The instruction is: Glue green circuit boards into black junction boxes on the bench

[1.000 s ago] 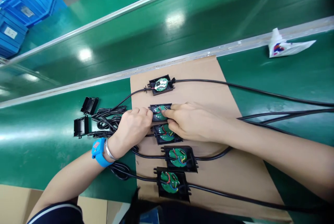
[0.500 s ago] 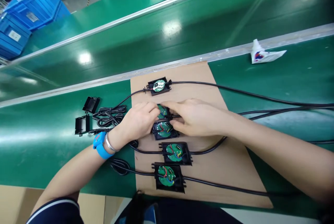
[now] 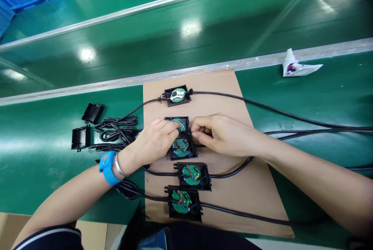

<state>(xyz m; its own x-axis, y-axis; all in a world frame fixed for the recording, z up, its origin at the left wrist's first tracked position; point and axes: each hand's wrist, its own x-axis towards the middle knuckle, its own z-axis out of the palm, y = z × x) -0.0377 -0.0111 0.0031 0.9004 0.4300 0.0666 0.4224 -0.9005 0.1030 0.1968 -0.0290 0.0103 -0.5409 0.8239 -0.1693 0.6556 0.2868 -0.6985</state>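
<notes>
Several open black boxes with round green circuit boards and black cables lie in a column on a brown cardboard sheet point(image 3: 221, 98). My left hand point(image 3: 154, 141), with a blue wrist strap, presses its fingertips on the second box point(image 3: 181, 122) from the far end. My right hand point(image 3: 221, 133) has its fingers curled and pinched at that box's right side, where its cable leaves. What the fingers pinch is hidden. The third box point(image 3: 182, 148) lies just below both hands. The farthest box point(image 3: 177, 95) lies apart from them.
Two nearer boxes point(image 3: 192, 175) point(image 3: 182, 202) lie toward me on the cardboard. Coiled black cables point(image 3: 116, 133) and two loose black covers point(image 3: 92, 112) point(image 3: 80, 138) lie at left on the green bench. A crumpled white wrapper point(image 3: 297, 67) sits at far right. A green conveyor belt point(image 3: 186, 32) runs beyond.
My right hand has drawn back from on top of the second and third boxes to the second box's right side, fingers curling in. My left fingertips have moved onto the second box.
</notes>
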